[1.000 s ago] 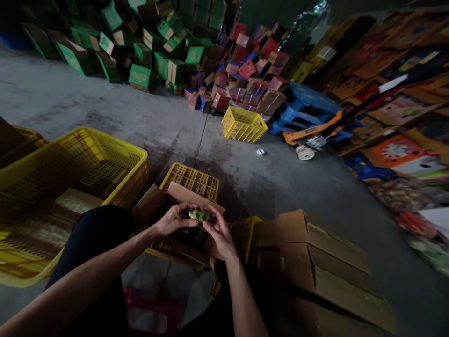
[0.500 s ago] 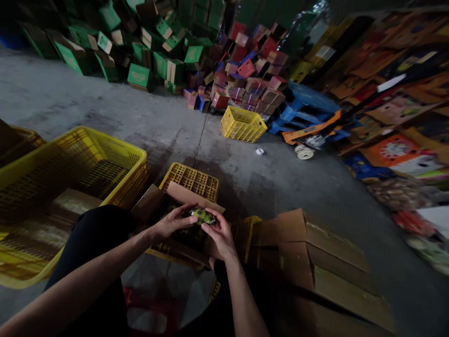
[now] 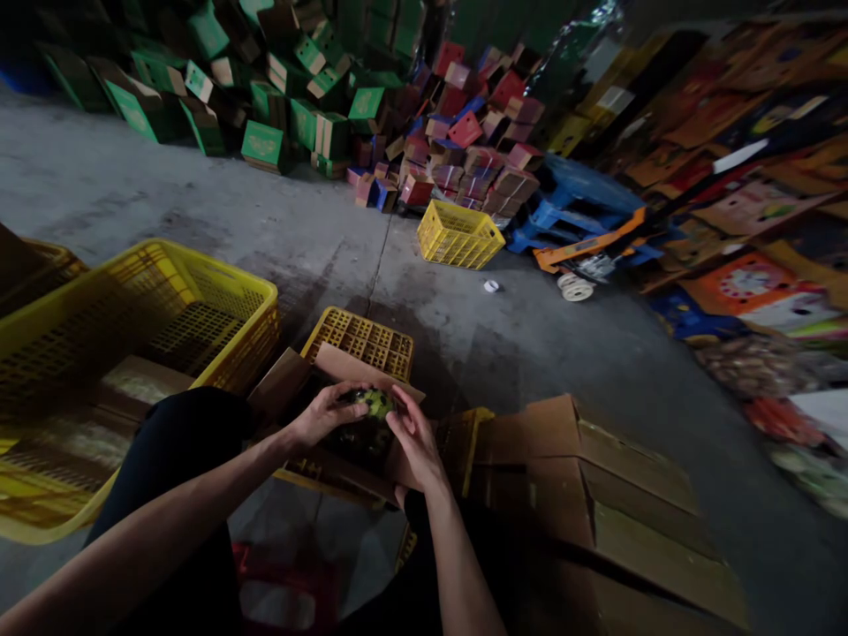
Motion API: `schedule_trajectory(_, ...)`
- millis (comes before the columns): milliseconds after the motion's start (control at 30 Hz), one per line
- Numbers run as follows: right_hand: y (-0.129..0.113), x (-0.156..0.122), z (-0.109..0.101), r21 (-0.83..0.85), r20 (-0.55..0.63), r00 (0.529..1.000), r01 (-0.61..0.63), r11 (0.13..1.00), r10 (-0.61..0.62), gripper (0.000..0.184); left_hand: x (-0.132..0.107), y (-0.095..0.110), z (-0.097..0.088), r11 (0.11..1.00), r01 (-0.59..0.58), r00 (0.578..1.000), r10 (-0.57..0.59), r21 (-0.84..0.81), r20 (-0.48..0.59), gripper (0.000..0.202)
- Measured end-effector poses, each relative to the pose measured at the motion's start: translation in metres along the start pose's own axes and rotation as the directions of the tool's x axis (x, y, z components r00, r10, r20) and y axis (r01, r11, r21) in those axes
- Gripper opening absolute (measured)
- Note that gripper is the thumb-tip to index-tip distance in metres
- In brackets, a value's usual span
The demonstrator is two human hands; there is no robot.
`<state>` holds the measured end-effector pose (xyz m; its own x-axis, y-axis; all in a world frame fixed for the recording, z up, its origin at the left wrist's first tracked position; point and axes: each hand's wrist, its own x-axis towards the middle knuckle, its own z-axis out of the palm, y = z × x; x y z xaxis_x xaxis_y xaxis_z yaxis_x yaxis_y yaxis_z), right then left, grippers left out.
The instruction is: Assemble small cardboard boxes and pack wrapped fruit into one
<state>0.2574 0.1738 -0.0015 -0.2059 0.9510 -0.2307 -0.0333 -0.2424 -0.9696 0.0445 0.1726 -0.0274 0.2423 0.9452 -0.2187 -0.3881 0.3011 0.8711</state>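
Note:
Both of my hands meet over an open cardboard box (image 3: 344, 364) that rests on a yellow crate (image 3: 361, 336). A small green, speckled fruit (image 3: 376, 404) sits between them. My left hand (image 3: 324, 413) curls around its left side. My right hand (image 3: 412, 442) presses against its right side with the fingers together and pointing up. The inside of the box is dark, so what it holds does not show.
A large yellow crate (image 3: 159, 300) stands at my left with a cardboard piece inside. Brown cartons (image 3: 596, 495) lie at my right. Farther off are another yellow crate (image 3: 458, 234), a blue pallet (image 3: 570, 208), and heaps of green (image 3: 265, 97) and red boxes (image 3: 477, 132).
The fruit has been turned between my hands and now looks rounder and sits a little farther left. My right fingers have straightened against it. The arms stay in place.

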Motion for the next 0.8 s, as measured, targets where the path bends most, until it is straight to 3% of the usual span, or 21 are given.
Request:
schedule_trajectory(133,0.007,-0.001,-0.001,0.129,-0.030,0.993,-0.111,0.985,0.116,0.058,0.001,0.005,0.000,0.987,-0.091,0.996,0.091,0.129,0.005,0.058)
schedule_trajectory(267,0.011,-0.001,-0.002,0.163,-0.049,0.992,-0.109,0.981,0.118,0.060,0.000,0.007,0.001,0.981,-0.134,0.991,0.133,0.139,0.020,0.069)
schedule_trajectory(367,0.011,-0.001,-0.003,0.142,-0.062,0.994,-0.077,0.987,0.087,0.062,-0.001,0.004,-0.001,0.997,-0.061,0.998,0.061,0.044,0.001,0.084)
schedule_trajectory(500,0.008,0.000,-0.004,0.051,-0.069,0.997,-0.018,0.999,0.022,0.064,0.002,-0.002,-0.005,0.990,0.053,0.989,-0.070,-0.131,-0.130,0.063)
schedule_trajectory(600,0.006,0.001,-0.004,-0.029,-0.050,0.998,0.040,0.999,-0.041,0.064,0.004,-0.004,-0.007,0.988,0.085,0.984,-0.103,-0.127,-0.142,0.051)
schedule_trajectory(800,0.004,0.001,-0.004,-0.019,-0.024,0.998,0.055,0.998,-0.055,0.073,0.004,-0.001,-0.007,0.988,0.088,0.983,-0.106,-0.127,-0.148,0.053)
